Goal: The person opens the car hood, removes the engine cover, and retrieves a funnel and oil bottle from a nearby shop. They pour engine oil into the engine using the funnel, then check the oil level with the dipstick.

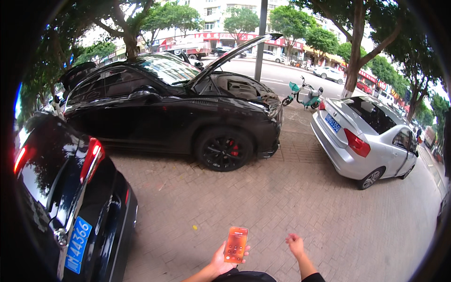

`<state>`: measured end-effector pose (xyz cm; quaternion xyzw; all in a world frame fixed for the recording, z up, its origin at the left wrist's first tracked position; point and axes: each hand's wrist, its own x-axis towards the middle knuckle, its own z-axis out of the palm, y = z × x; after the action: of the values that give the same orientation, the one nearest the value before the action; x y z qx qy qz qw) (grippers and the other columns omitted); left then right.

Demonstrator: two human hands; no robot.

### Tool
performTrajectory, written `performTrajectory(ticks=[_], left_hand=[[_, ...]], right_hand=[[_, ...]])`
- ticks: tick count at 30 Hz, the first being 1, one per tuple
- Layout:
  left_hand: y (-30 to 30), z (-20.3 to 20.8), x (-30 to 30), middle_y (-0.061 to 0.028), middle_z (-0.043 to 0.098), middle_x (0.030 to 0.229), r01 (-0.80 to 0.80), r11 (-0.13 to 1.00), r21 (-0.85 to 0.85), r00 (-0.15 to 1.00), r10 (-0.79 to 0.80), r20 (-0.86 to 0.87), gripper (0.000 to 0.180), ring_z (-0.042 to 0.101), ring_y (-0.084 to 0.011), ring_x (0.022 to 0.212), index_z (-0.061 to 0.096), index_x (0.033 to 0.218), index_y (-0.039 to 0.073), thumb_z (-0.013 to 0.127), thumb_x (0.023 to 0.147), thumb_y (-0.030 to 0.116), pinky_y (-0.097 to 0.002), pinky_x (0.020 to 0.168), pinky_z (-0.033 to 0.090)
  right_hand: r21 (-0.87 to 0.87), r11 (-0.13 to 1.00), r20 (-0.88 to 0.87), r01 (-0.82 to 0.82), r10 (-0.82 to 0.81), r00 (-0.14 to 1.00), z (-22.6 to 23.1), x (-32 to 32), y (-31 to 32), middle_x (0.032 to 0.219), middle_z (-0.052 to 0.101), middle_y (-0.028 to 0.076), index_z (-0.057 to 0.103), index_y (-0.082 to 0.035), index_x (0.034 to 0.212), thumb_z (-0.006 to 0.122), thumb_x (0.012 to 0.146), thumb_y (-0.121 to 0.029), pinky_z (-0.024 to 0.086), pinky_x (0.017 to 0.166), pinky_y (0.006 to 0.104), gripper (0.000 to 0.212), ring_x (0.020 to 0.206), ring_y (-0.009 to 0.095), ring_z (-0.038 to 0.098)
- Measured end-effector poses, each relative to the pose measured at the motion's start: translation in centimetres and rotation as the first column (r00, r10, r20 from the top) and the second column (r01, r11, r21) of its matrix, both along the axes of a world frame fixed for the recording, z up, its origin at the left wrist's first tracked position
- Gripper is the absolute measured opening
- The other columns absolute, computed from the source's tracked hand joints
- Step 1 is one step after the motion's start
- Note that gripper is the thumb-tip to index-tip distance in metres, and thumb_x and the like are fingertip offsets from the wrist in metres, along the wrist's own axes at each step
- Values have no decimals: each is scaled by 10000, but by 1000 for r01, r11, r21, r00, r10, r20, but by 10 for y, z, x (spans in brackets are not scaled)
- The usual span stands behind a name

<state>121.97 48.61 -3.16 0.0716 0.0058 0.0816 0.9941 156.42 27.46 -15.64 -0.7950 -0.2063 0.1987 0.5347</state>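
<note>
At the lower middle, my left hand (220,261) is wrapped round a smartphone (236,244). The phone stands upright in the palm, its lit orange screen with round buttons facing up at me, and my fingertips curl round its right edge. To the right of it, apart from the phone, my right hand (296,245) hangs in the air with loosely curled fingers. It touches nothing, and nothing shows in it. My right forearm ends in a dark sleeve.
A black car (164,120) with its bonnet raised stands ahead. Close on the left is another dark car (101,207) with lit tail lights. A silver sedan (343,136) is parked at the right on the brick paving (188,207). A teal scooter (307,97) stands beyond, near the road.
</note>
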Motion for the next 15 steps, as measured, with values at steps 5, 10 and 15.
performTrajectory(ticks=[5, 10, 15], left_hand=[[103, 17, 147, -223, 479, 1508, 32, 999, 21, 999, -32, 1, 679, 584, -355, 1246, 397, 1541, 110, 269, 1064, 575, -520, 959, 512], [187, 57, 303, -229, 504, 1484, 93, 983, 157, 989, -73, -125, 657, 602, -350, 1223, 411, 1536, 122, 290, 1068, 566, -508, 937, 526], [253, 50, 475, -215, 460, 1532, 191, 965, 180, 980, -177, -92, 658, 570, -343, 1281, 358, 1567, 126, 227, 1082, 551, -492, 977, 511]], right_hand=[[-666, 732, -23, -144, 172, 985, -88, 41, -34, 784, 742, 82, 742, -97, 1067, 640, 912, -322, 569, 726, 400, 291, 758, 252, 720], [-726, 642, -414, -246, -124, 902, -111, 71, -88, 810, 746, 71, 748, -114, 1009, 647, 897, -312, 566, 718, 406, 249, 789, 241, 720], [-719, 669, -528, -187, -351, 773, -105, 159, -59, 836, 749, 59, 754, -131, 950, 653, 883, -302, 563, 711, 411, 210, 819, 230, 719]])
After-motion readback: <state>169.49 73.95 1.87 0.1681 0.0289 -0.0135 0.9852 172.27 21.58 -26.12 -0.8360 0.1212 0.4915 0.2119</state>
